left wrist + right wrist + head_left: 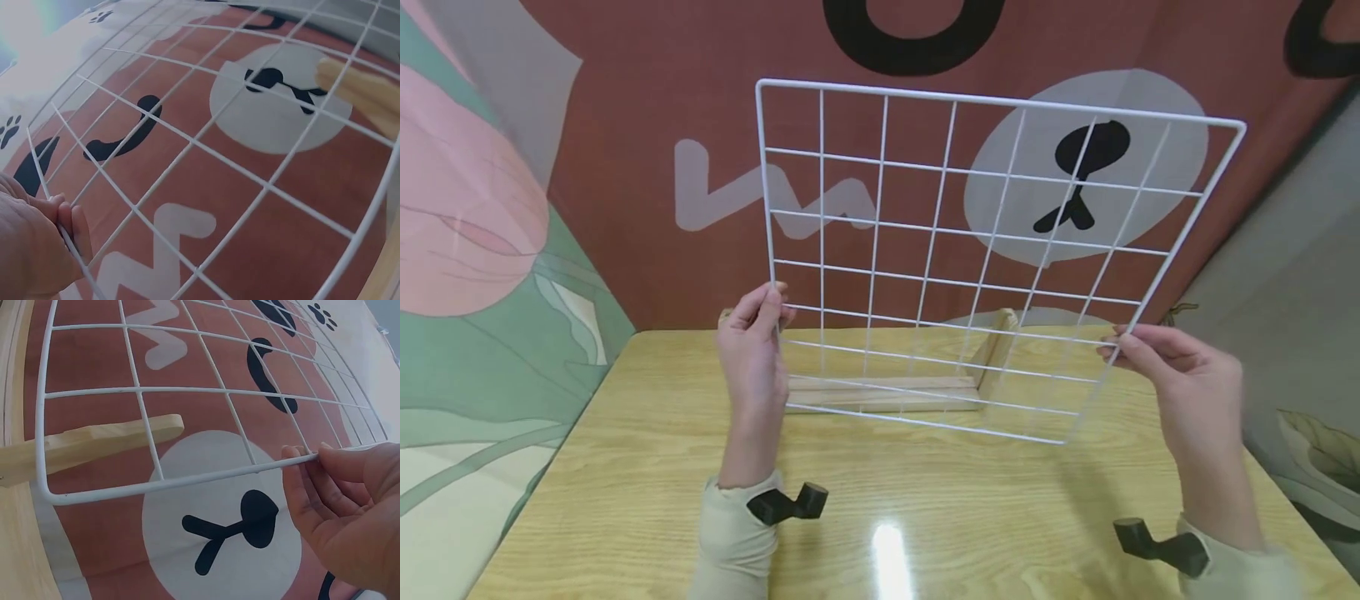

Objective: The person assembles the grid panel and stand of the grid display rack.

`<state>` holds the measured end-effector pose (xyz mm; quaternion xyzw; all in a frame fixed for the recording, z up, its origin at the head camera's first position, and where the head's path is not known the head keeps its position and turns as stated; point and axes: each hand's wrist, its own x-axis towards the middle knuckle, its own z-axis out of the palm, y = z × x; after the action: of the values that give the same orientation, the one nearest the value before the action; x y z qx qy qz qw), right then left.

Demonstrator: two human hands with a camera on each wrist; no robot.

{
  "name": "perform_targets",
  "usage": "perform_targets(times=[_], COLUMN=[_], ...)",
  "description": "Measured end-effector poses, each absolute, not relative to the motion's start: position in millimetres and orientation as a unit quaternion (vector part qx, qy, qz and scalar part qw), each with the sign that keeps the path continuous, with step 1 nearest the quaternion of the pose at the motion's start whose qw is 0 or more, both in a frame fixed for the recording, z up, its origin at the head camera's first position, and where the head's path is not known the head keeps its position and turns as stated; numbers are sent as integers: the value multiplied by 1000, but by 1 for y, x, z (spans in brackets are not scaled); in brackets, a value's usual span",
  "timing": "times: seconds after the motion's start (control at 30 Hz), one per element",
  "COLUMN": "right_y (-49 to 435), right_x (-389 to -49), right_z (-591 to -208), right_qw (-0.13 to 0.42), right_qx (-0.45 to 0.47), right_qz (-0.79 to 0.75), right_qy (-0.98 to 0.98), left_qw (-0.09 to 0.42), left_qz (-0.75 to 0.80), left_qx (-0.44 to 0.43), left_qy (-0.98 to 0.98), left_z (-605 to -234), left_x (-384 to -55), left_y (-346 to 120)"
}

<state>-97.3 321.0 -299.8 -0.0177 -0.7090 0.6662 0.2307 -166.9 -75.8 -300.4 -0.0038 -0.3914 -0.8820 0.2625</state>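
Note:
A white wire grid panel is held up above the table, tilted, its lower edge nearer the wooden stand. My left hand grips the panel's left edge below its middle. On the opposite edge, my right hand pinches the wire between thumb and fingers, which the right wrist view shows closely. Behind the panel a wooden stand lies on the table, with slats along its base and an upright arm at its right end. The stand's left end is mostly hidden by my left hand.
The wood-grain table carries the stand near its back edge. A reddish-brown printed cloth hangs directly behind it, and a green and pink floral cloth hangs at the left. Each sleeve bears a black wrist mount.

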Motion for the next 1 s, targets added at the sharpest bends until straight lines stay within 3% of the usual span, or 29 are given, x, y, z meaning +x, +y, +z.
perform_targets(times=[0.27,0.6,1.0], right_y=[308,306,312], right_x=[-112,-129,-159], right_z=[-308,-280,-244], right_qw=[232,270,264], right_qx=[11,-16,9], right_qz=[630,477,438], right_qy=[-741,-836,-859], left_qw=[291,399,406], left_qz=[-822,-620,-540], left_qx=[-13,-72,-99], left_qy=[-490,-671,-731], left_z=[-312,-291,-286], left_x=[-164,-180,-198], left_y=[-94,-120,-130])
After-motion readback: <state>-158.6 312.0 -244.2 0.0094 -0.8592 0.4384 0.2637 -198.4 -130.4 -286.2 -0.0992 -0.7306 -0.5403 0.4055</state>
